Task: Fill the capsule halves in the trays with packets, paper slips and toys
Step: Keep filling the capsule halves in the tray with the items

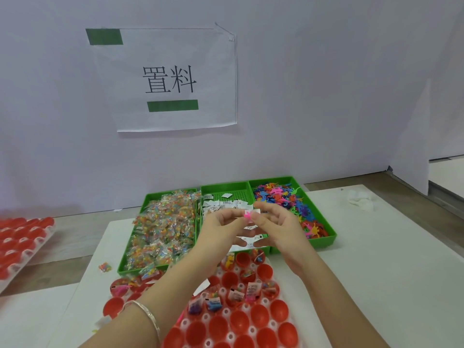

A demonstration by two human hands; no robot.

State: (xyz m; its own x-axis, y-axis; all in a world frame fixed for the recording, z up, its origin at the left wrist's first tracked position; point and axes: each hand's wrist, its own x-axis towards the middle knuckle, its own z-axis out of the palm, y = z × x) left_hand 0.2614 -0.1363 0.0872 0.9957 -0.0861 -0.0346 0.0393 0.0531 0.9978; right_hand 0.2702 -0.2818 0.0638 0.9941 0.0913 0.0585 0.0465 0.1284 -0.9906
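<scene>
1. Nearest the person, a white tray [227,311] holds rows of red capsule halves [239,321]. The front ones sit bare; several in the middle rows already carry a paper slip and coloured bits.
2. The left forearm crosses over the tray's left part, with a silver bracelet [150,315] round the wrist.
3. A few loose red halves [113,306] lie just off the tray's left edge, some with contents in them.
4. Above the tray's far end, both hands meet in the air. The left hand [218,226] and right hand [276,222] pinch a small pink toy [247,215] together between their fingertips, with a white paper slip [253,212] showing just behind it. Which hand bears the slip I cannot tell.
5. Behind the hands stand three green bins side by side. The left bin [144,204] is heaped with clear packets [160,232] of coloured beads; one stray packet [105,267] lies on the white table beside it.
6. The middle bin [226,188] holds printed slips, partly hidden by the hands.
7. The right bin [324,222] is full of small flat toys [283,197] in many colours.
8. Far left, a second tray of red halves [22,237] sits apart.
9. On the wall behind hangs a paper sign [170,79], taped with green strips.
</scene>
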